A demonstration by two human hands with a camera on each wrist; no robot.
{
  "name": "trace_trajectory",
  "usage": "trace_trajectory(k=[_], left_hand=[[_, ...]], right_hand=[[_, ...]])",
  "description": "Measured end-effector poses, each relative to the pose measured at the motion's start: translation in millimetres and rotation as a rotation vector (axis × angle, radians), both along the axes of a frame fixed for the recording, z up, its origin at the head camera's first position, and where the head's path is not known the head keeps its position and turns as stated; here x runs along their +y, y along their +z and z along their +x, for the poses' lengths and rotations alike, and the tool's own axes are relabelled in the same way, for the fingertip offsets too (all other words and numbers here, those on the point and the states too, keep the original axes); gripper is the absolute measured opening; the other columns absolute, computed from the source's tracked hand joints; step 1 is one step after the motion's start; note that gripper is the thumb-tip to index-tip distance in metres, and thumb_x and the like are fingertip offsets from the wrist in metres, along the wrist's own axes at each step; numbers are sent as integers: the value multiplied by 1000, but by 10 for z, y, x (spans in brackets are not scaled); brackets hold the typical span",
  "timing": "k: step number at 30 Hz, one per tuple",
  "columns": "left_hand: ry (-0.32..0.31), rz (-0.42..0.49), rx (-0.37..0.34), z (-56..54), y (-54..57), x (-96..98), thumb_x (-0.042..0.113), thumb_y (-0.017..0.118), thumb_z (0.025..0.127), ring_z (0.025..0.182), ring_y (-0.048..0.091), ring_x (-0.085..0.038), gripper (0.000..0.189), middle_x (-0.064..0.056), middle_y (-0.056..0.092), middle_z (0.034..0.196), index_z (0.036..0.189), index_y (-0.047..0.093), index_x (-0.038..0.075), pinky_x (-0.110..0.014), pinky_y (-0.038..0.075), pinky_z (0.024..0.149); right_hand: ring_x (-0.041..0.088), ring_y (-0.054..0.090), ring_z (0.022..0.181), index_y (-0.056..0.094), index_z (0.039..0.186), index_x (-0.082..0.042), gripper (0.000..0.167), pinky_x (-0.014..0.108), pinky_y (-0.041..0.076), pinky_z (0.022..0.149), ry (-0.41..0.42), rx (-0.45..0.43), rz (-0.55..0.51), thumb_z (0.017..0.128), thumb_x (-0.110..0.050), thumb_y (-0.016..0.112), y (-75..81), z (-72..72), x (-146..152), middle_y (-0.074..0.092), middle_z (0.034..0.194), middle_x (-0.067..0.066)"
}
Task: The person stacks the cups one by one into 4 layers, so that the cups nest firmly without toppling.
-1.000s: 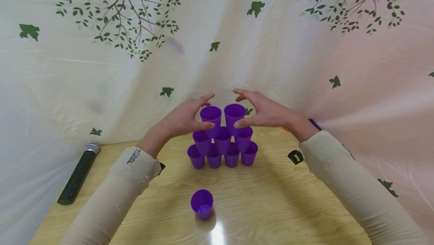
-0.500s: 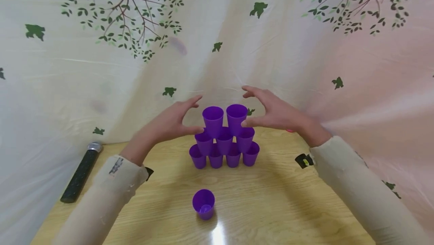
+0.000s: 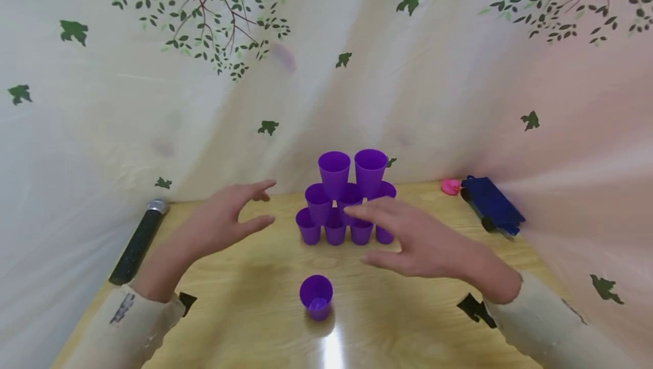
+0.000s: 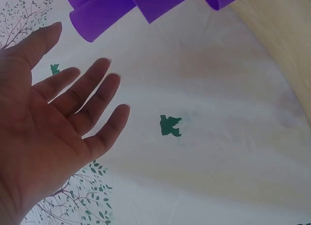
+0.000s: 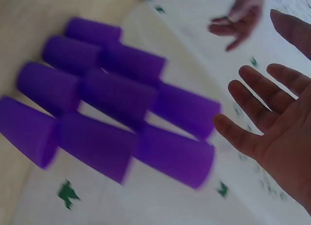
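A pyramid of purple cups, mouths up, stands on the wooden table. Its bottom row has several cups, the middle row three, and two cups top it. One more purple cup stands alone nearer the person. The left hand hovers left of the pyramid, fingers spread, holding nothing. In front of the pyramid's right side, the right hand is raised with nothing in it, hiding parts of some cups. Both palms look bare in the wrist views, apart from the cups.
A black microphone with a silver head lies at the table's left. At the back right are a pink toy duck and a dark blue wheeled toy. A pale cloth with leaf prints hangs behind and at the sides.
Both hands have drawn away from the two top cups: the left to the left and down, the right down and toward the person. The pyramid stays standing. The head view has shifted slightly.
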State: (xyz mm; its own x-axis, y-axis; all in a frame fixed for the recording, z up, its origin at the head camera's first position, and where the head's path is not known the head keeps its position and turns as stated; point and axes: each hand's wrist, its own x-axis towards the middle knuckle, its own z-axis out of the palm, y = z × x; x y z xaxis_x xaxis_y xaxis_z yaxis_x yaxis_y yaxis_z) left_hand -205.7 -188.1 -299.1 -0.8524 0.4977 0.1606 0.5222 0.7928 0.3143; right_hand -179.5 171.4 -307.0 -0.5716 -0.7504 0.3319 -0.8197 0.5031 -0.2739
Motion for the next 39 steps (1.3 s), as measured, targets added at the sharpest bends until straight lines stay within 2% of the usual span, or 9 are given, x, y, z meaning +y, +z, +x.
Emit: trace_trajectory(k=[2, 6, 10, 14, 19, 25, 28, 33, 39], left_hand=[[-6, -16, -2, 98, -58, -2, 37, 64, 98, 112, 65, -23, 52, 0, 71, 114, 144, 54, 15, -50, 53, 97], [-21, -37, -42, 287, -168, -21, 34, 63, 99, 95, 67, -9, 33, 11, 71, 97, 127, 66, 17, -39, 56, 84], [-19, -23, -103, 450, -276, -37, 37, 62, 99, 90, 64, -2, 30, 16, 69, 94, 122, 67, 20, -33, 56, 79], [-61, -10, -137, 538, -456, -17, 42, 59, 100, 91, 63, -2, 33, 18, 67, 95, 124, 66, 21, -31, 55, 79], [-115, -27, -197, 565, -778, -4, 44, 58, 100, 96, 66, -10, 37, 10, 70, 103, 125, 66, 18, -36, 56, 83], [-100, -28, -276, 629, -1082, -22, 42, 62, 98, 106, 65, -18, 38, 2, 70, 115, 126, 65, 16, -41, 55, 90], [-89, -37, -276, 687, -1195, -16, 40, 62, 98, 112, 64, -20, 37, 2, 69, 120, 125, 66, 16, -43, 54, 94], [-86, -33, -260, 783, -1296, -19, 39, 63, 98, 119, 62, -25, 37, 0, 67, 127, 126, 65, 15, -48, 53, 98], [-57, -10, -209, 838, -1298, -18, 41, 63, 97, 121, 61, -25, 45, -1, 66, 131, 133, 62, 15, -48, 52, 100]], right_hand=[[21, 57, 127, 51, 146, -15, 64, 45, 50, 104, 44, 12, 49, 90, -34, 74, -189, 12, -79, 61, 139, 0], [20, 55, 129, 44, 151, -16, 70, 43, 47, 108, 59, -72, 150, 90, -37, 73, -578, 3, -233, 60, 139, 1], [21, 51, 134, 39, 154, -14, 80, 44, 43, 112, 68, -143, 168, 87, -40, 76, -914, -19, -372, 55, 145, 2], [20, 49, 135, 39, 153, -12, 86, 44, 41, 114, 82, -167, 177, 83, -42, 78, -1119, -39, -498, 54, 145, 2], [19, 46, 139, 36, 155, -15, 89, 45, 38, 117, 34, -211, 192, 83, -48, 77, -1223, -71, -608, 53, 146, -1], [21, 46, 139, 36, 155, -17, 89, 47, 37, 117, 0, -250, 177, 83, -50, 76, -1242, -104, -660, 54, 146, -1], [20, 49, 137, 36, 155, -17, 90, 46, 39, 116, 6, -262, 161, 82, -50, 78, -1272, -101, -679, 56, 144, -1], [19, 51, 134, 37, 155, -15, 92, 45, 41, 114, 63, -259, 137, 81, -48, 80, -1313, -75, -734, 57, 143, -1], [18, 51, 134, 36, 155, -16, 88, 45, 41, 114, 78, -249, 139, 83, -46, 78, -1316, -40, -779, 56, 146, -1]])
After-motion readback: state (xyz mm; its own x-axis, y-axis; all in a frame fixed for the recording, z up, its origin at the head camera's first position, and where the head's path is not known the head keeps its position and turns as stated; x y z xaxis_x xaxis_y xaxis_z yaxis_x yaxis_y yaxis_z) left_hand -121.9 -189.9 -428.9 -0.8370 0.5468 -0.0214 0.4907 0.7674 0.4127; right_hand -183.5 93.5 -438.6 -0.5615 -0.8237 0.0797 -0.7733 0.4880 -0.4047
